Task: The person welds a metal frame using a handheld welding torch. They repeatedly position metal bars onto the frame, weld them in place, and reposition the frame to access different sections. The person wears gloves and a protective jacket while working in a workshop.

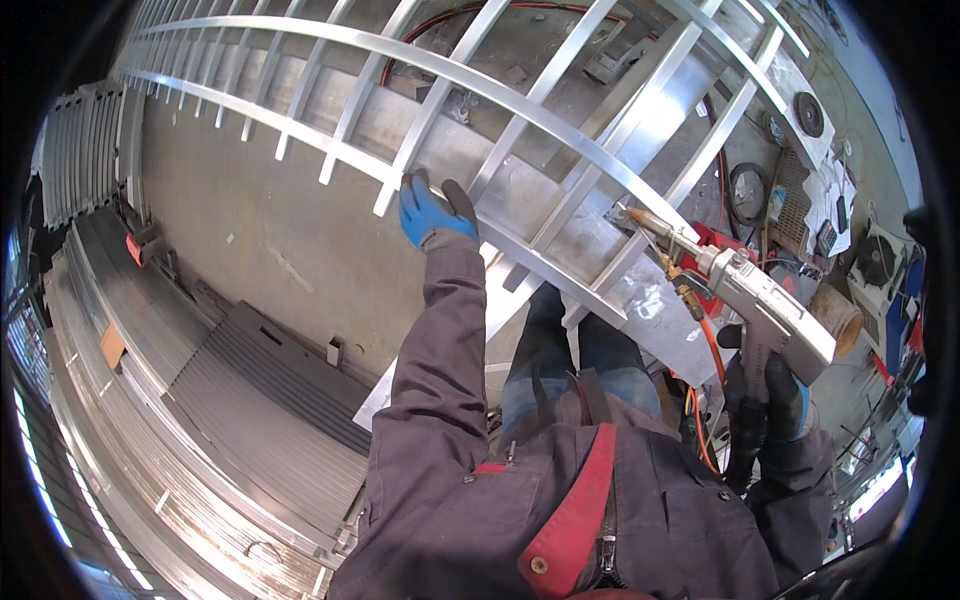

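My left hand (438, 210), in a blue glove with dark fingertips, lies on the near rail of a long silver metal frame (520, 258). Its fingers are stretched out, with the thumb apart, and do not wrap round the rail. My right hand (765, 395), also gloved, is closed round the grip of a pale grey welding gun (770, 305). The copper-coloured nozzle of the gun points up and left, close to the right end of the frame. From a brass fitting below the nozzle, an orange hose (712, 350) runs down past my right wrist.
Long metal profiles (190, 480) and dark ribbed panels (270, 370) lie at lower left. More upright bars (85, 155) stand at far left. A metal work surface (655, 305) sits under the frame's right end. Beyond my right hand are a fan (878, 258) and a calculator (826, 237).
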The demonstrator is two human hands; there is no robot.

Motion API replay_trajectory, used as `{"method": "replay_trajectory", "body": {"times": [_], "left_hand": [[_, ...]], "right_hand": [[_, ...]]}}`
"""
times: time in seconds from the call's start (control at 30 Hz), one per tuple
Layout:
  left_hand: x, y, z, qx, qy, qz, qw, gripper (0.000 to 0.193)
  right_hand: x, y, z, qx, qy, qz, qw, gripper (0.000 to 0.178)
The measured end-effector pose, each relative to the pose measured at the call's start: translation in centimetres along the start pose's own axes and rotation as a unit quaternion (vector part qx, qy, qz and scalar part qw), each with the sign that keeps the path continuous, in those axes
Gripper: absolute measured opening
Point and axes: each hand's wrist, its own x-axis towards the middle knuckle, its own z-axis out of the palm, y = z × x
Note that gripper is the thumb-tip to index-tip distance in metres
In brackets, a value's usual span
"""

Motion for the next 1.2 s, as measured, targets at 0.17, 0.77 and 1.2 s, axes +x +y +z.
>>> {"method": "replay_trajectory", "body": {"times": [0.17, 0.77, 1.2], "left_hand": [[2.1, 2.1, 3.3, -0.008, -0.024, 0.073, 0.997, 0.042], [5.4, 5.8, 8.0, 0.178, -0.119, 0.005, 0.977, 0.054], [5.8, 6.4, 7.6, 0.16, -0.143, -0.009, 0.977, 0.047]], "right_hand": [[-3.0, -0.1, -4.7, -0.005, 0.135, -0.016, 0.991, 0.079], [6.8, -4.3, -8.0, 0.156, 0.123, -0.002, 0.98, 0.077], [14.8, -4.3, -3.8, 0.054, -0.081, 0.087, 0.991, 0.092]]}}
